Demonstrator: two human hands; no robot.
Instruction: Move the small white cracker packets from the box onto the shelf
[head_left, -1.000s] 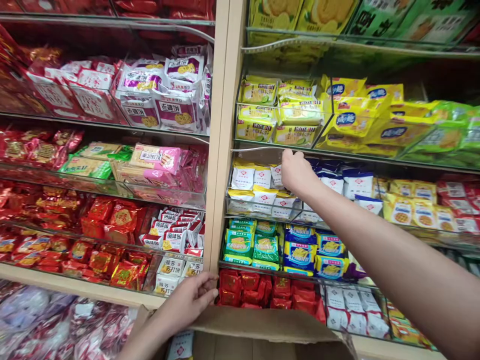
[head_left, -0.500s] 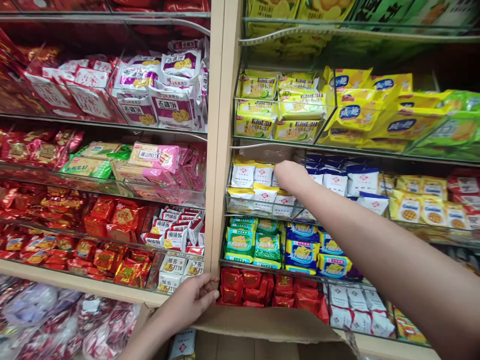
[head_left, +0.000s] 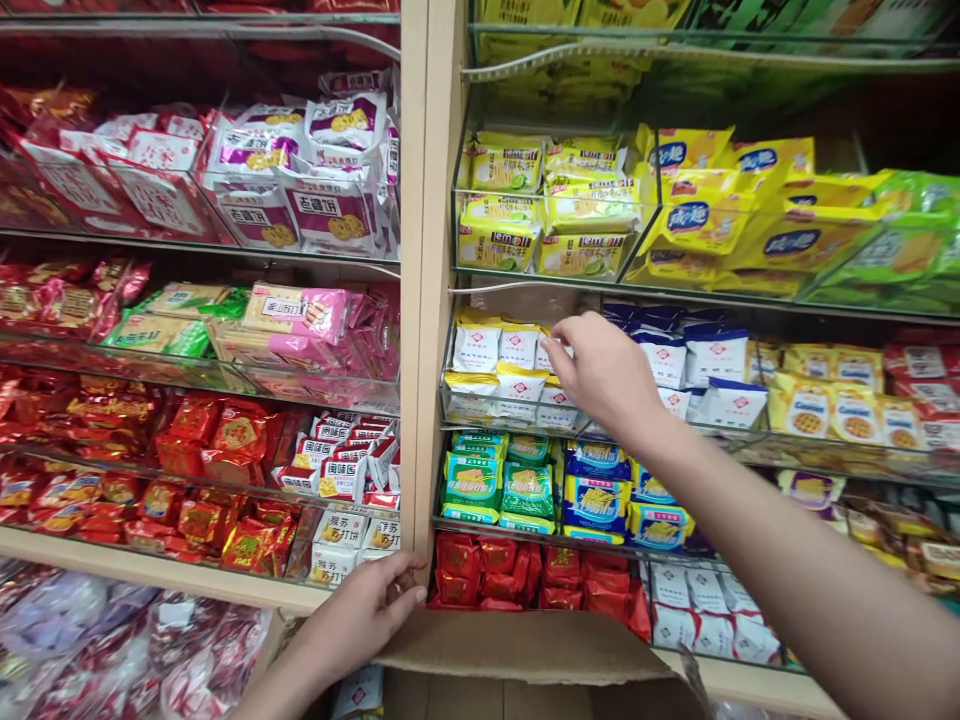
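My right hand (head_left: 600, 372) is over the shelf bin of white packets with yellow tops (head_left: 519, 386), its fingers bent toward the packets at the bin's right side. Whether anything is between those fingertips is hidden. My left hand (head_left: 375, 605) rests at the left end of the brown cardboard box (head_left: 525, 640), thumb and fingers apart with nothing seen between them. Inside the box, near its left side, lies a white packet (head_left: 361, 690). White packets with blue tops (head_left: 716, 358) sit just right of my right hand.
Green packets (head_left: 472, 482) and blue-yellow packets (head_left: 596, 500) fill the shelf below, with red packets (head_left: 499, 570) lower down. A wooden upright (head_left: 425, 300) divides the shelves. Clear dividers and shelf fronts edge the bins.
My right hand has drawn back and up from inside the bin, so its bent fingers now show. My left hand stays by the box. The view has shifted slightly.
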